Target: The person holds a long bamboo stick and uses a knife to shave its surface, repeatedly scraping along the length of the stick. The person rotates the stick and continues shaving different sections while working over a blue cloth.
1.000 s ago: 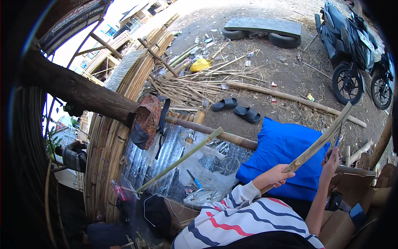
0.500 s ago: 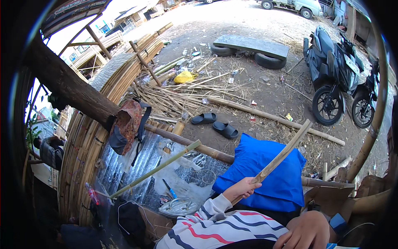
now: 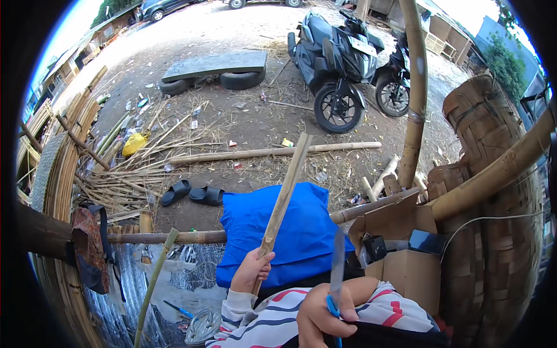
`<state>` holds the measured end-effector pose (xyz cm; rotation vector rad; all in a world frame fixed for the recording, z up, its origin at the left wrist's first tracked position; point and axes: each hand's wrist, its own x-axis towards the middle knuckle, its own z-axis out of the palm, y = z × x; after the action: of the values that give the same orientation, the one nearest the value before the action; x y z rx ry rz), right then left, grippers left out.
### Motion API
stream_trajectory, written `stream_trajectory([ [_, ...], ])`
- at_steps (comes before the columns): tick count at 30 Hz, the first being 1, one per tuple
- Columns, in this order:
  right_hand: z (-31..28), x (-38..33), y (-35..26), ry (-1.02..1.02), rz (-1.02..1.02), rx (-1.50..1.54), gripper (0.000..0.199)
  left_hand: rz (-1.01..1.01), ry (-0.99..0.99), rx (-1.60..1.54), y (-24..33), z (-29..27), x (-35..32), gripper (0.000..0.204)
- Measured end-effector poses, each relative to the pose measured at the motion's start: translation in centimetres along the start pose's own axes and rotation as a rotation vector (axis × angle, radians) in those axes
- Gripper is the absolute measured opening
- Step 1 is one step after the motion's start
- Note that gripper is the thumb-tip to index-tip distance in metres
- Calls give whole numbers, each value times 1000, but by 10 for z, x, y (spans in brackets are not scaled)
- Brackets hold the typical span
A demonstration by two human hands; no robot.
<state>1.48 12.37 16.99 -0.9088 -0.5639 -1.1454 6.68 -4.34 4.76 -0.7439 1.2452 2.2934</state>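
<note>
My left hand is closed around the lower part of a split bamboo strip, which slants up and away over a blue cloth in front of me. Close to my body, my right hand grips a knife by its blue handle. The knife's blade points upward, beside the bamboo strip and apart from it. Left of my sleeve, another slim tool with a blue handle lies on a silvery foil mat, near a round, clear object. A greenish bamboo stick leans across the mat.
An open cardboard box stands on the right, with a phone and a small black box. Beyond are black sandals, a bamboo pole, scattered strips and parked motorbikes. A backpack hangs at left.
My view has swung to the right. The knife has come into sight, upright in my right hand, where no knife showed before. My left hand still holds the bamboo strip, now more upright.
</note>
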Motion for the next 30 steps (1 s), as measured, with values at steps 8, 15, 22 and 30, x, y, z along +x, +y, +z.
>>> stream_trajectory([
  [8,7,-48,-63,1529,72,-1080,31,74,3,36,29,23,-20,20],
  [15,-5,-82,-93,1906,719,-2138,43,92,24,75,30,35,-28,21],
  [22,-13,-89,-82,1549,839,-2484,41,118,48,111,24,39,-16,22],
  [30,-26,-105,-73,1424,968,-2500,45,75,64,133,13,37,-15,22],
])
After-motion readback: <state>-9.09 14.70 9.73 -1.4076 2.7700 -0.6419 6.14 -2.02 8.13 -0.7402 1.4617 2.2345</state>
